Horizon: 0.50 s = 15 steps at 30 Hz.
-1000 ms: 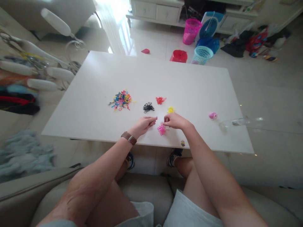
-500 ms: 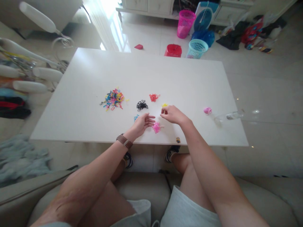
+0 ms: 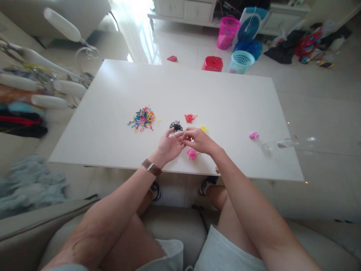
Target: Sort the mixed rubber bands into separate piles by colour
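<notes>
Left hand [image 3: 169, 146] palm up, just on the near side of the black pile [image 3: 176, 126]. Fingers [image 3: 172, 133] spread loose and wide, nothing seen in the palm. Right hand [image 3: 199, 141] back up, near-right of the black pile, fingers drawn narrow into a pinch, tips touching the left fingers. Anything between the pinched tips too small to tell. Contact of either hand with the white surface [image 3: 113, 94] not clear.

Pink pile [image 3: 191, 153] on the surface, near-right of the black pile, just below the right hand and partly covered by it. Yellow pile [image 3: 203, 129] right of the black pile, near part hidden behind the right knuckles. Red pile [image 3: 190, 118] just beyond-right of the black pile, clear of both hands. Mixed-colour pile [image 3: 142, 119] left of the black pile, well apart from the hands. Pink bundle [image 3: 254, 136] far right of the black pile, alone. Clear bottle [image 3: 282, 143] on its side, farther right again, near the surface edge. Brown watch [image 3: 151, 167] on the left wrist, near-left of the black pile, at the near edge.

Off the surface, on the floor far beyond-right of the black pile: pink basket [image 3: 228, 34], teal basket [image 3: 240, 62], red tub [image 3: 212, 64].

In the way: right hand blocking sight of parts of the yellow and pink piles, and a left fingertip just reaching the black pile's near edge.
</notes>
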### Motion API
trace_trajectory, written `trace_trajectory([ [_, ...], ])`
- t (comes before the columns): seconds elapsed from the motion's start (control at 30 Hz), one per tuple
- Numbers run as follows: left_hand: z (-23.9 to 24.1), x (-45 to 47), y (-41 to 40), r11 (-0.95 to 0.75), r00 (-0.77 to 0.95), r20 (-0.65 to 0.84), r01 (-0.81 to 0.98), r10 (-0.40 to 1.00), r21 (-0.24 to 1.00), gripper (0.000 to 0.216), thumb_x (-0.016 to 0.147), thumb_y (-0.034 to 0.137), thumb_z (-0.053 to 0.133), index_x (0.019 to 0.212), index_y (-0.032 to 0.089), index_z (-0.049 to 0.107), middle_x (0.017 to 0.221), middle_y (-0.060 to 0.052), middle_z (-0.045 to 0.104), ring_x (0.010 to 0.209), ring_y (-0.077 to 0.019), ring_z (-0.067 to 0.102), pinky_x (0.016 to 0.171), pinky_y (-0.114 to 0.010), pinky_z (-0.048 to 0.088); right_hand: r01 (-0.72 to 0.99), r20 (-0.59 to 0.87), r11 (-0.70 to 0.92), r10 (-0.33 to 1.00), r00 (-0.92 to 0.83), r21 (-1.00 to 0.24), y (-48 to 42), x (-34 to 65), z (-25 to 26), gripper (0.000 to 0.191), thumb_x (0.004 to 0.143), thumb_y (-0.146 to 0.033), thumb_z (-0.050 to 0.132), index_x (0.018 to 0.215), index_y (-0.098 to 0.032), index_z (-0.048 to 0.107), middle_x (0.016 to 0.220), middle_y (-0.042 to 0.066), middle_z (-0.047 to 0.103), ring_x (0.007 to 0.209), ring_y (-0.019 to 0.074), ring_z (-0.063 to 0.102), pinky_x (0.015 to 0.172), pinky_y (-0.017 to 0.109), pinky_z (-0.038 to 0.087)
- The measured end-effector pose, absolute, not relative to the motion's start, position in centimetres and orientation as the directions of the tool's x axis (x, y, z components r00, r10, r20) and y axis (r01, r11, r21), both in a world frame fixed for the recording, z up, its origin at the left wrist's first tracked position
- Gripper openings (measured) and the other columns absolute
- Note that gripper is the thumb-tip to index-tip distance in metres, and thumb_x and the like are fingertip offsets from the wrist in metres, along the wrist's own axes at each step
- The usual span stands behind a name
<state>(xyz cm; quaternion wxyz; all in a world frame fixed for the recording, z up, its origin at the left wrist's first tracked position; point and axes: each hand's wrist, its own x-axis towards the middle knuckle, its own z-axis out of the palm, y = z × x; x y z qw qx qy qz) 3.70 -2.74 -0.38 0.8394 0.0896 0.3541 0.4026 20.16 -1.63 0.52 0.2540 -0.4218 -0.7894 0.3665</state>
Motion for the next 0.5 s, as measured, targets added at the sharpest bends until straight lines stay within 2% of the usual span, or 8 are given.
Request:
trace_trajectory([
  [0.1,0.2,3.3,-2.4,0.633,0.392,-0.503,-0.566,0.770,0.528,0.023,0.087,0.028,0.056,0.094,0.012,0.070,0.099,-0.013,0.074,0.095,-0.0182,0.069,0.094,-0.030,0.053,0.525,0.115,0.340,0.903,-0.414,-0.780,-1.2,20.2,0.3,0.010,0.084,-0.010,0.058,0.080,-0.017,0.065,0.083,0.002,0.063,0.075,0.0145,0.058,0.072,0.027,0.045],
  [0.2,0.5,2.3,-1.9,0.537,0.240,-0.482,-0.435,0.843,0.722,0.018,0.079,0.020,0.062,0.095,0.015,0.069,0.106,-0.010,0.073,0.100,-0.0182,0.069,0.095,-0.032,0.051,0.600,0.075,0.227,0.961,-0.268,-0.767,-0.7,19.9,-0.1,0.010,0.088,-0.014,0.055,0.085,-0.019,0.063,0.078,0.001,0.065,0.073,0.0155,0.058,0.071,0.027,0.043],
  [0.27,0.6,1.2,-1.5,0.459,0.109,-0.448,-0.293,0.888,0.839,0.019,0.076,0.023,0.063,0.094,0.016,0.068,0.104,-0.008,0.073,0.094,-0.0180,0.070,0.087,-0.032,0.053,0.642,0.033,0.151,0.981,-0.191,-0.752,-0.3,19.4,-0.6,0.008,0.086,-0.014,0.058,0.084,-0.019,0.063,0.077,0.001,0.066,0.072,0.0158,0.059,0.071,0.028,0.042],
  [0.33,0.7,0.0,-1.1,0.420,0.028,-0.420,-0.133,0.907,0.898,0.020,0.074,0.027,0.064,0.091,0.017,0.068,0.097,-0.007,0.074,0.083,-0.0168,0.069,0.076,-0.030,0.053,0.678,-0.003,0.096,0.990,-0.144,-0.729,0.2,18.6,-1.3,0.007,0.082,-0.012,0.062,0.083,-0.019,0.063,0.077,0.001,0.067,0.072,0.0159,0.059,0.071,0.028,0.042],
  [0.5,0.4,-3.2,0.6,0.362,-0.092,-0.351,0.189,0.932,0.913,0.020,0.067,0.025,0.067,0.085,0.017,0.067,0.081,-0.006,0.072,0.067,-0.0158,0.065,0.061,-0.027,0.047,0.689,-0.028,0.052,0.994,-0.104,-0.722,1.7,15.6,-3.0,0.008,0.079,-0.012,0.064,0.081,-0.020,0.063,0.075,0.000,0.066,0.073,0.0158,0.060,0.073,0.027,0.044],
])
